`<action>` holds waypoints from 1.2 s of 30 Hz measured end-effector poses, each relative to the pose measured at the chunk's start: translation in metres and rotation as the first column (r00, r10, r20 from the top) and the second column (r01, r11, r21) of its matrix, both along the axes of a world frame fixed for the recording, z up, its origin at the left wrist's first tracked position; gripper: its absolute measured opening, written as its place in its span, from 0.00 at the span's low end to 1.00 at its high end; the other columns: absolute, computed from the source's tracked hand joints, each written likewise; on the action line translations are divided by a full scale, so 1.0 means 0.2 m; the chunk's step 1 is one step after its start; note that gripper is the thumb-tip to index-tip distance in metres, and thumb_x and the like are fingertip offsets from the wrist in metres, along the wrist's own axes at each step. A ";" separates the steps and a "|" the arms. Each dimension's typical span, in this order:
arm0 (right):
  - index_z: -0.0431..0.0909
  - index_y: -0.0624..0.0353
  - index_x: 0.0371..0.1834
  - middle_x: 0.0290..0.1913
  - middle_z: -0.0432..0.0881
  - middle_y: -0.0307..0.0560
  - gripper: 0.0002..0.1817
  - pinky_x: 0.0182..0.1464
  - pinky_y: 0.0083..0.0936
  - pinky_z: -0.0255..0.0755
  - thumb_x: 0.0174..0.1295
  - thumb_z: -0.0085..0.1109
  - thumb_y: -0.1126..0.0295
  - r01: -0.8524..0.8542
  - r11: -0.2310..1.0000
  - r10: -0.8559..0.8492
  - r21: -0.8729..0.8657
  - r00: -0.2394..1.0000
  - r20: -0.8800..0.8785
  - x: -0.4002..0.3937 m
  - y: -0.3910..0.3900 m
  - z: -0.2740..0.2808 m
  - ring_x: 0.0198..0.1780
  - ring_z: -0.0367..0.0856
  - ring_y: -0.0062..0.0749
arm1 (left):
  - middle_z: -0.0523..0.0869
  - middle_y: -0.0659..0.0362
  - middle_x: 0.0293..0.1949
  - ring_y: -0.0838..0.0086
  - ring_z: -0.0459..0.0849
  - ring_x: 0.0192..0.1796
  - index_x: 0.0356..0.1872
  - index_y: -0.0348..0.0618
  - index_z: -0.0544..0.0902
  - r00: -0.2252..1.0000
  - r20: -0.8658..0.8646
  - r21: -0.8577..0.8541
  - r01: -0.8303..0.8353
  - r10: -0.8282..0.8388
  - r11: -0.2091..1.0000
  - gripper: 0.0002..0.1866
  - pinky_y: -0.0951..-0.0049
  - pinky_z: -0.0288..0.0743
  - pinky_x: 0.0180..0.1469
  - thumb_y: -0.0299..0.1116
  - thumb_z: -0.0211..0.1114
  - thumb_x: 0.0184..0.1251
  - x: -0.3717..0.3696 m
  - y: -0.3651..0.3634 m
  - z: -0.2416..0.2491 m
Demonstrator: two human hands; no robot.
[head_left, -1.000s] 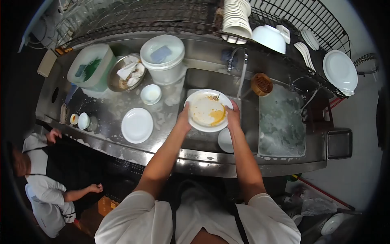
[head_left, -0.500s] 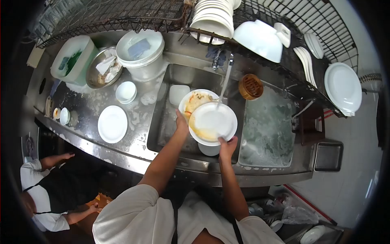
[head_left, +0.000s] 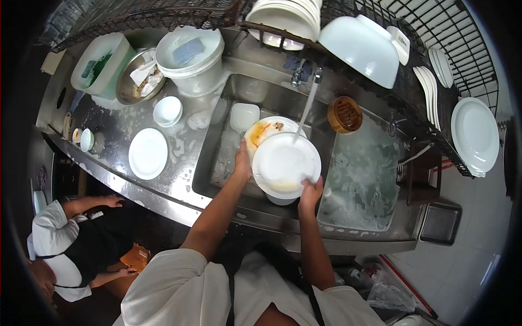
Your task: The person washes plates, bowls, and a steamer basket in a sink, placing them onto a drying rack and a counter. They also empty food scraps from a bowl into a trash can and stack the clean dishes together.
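Over the left sink basin (head_left: 217, 163), my left hand (head_left: 243, 163) grips the left edge of a soiled plate (head_left: 265, 130) with orange sauce and food scraps on it. A white plate (head_left: 285, 160) overlaps that one in front, with faint yellow residue near its lower edge. My right hand (head_left: 311, 194) is closed on this plate's lower right rim, thumb on top. Water runs from the faucet (head_left: 317, 76) onto the plates. A square white dish (head_left: 244, 116) lies in the basin behind them, and another white dish shows partly beneath.
Soapy water fills the right basin (head_left: 361, 174), with a bamboo steamer (head_left: 345, 114) at its back left. The left counter holds a plate (head_left: 148, 154), bowls (head_left: 167, 111), a bucket (head_left: 190, 60) and a metal bowl (head_left: 140, 76). A co-worker (head_left: 76, 244) stands lower left.
The front plate's yellow residue has shrunk and the food on the rear plate has shifted, baring more white. The view has moved slightly. The co-worker's arm has moved right.
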State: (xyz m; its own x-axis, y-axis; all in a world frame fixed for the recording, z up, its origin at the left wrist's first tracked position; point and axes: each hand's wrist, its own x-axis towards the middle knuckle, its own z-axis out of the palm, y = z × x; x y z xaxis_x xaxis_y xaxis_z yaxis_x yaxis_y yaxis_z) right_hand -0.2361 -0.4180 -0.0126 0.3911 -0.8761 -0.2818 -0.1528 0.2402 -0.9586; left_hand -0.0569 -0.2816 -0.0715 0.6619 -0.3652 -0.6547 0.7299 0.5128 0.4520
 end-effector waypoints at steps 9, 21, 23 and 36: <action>0.75 0.68 0.56 0.51 0.83 0.50 0.22 0.57 0.29 0.71 0.55 0.61 0.80 0.042 0.994 -0.048 0.105 0.998 0.052 0.03 -0.21 -0.20 0.51 0.81 0.35 | 0.84 0.47 0.54 0.61 0.87 0.50 0.61 0.31 0.74 0.997 0.073 0.188 0.026 -0.040 0.982 0.29 0.61 0.85 0.52 0.46 0.64 0.72 -0.10 -0.14 -0.21; 0.71 0.66 0.62 0.56 0.79 0.50 0.32 0.60 0.35 0.72 0.47 0.57 0.83 0.048 0.945 -0.059 0.324 0.998 0.025 -0.30 0.05 -0.05 0.55 0.79 0.40 | 0.80 0.47 0.61 0.59 0.83 0.59 0.68 0.34 0.70 0.953 -0.075 0.108 0.302 -0.295 0.947 0.42 0.57 0.79 0.60 0.66 0.52 0.72 -0.23 -0.03 -0.35; 0.71 0.66 0.63 0.57 0.79 0.51 0.30 0.60 0.37 0.73 0.50 0.57 0.81 -0.075 0.894 -0.012 0.441 0.982 0.191 -0.26 -0.03 -0.22 0.56 0.79 0.42 | 0.81 0.48 0.59 0.62 0.83 0.58 0.68 0.34 0.71 0.945 0.005 0.017 0.327 -0.327 0.945 0.43 0.60 0.79 0.59 0.67 0.49 0.72 -0.22 0.00 -0.14; 0.73 0.62 0.57 0.57 0.76 0.55 0.19 0.56 0.53 0.76 0.63 0.57 0.70 0.089 0.789 -0.163 0.608 0.984 0.068 0.46 -0.20 -1.71 0.56 0.76 0.48 | 0.89 0.48 0.39 0.57 0.89 0.41 0.51 0.42 0.85 0.437 0.228 0.972 -0.148 -0.870 0.180 0.16 0.62 0.81 0.44 0.40 0.64 0.69 0.04 0.67 0.58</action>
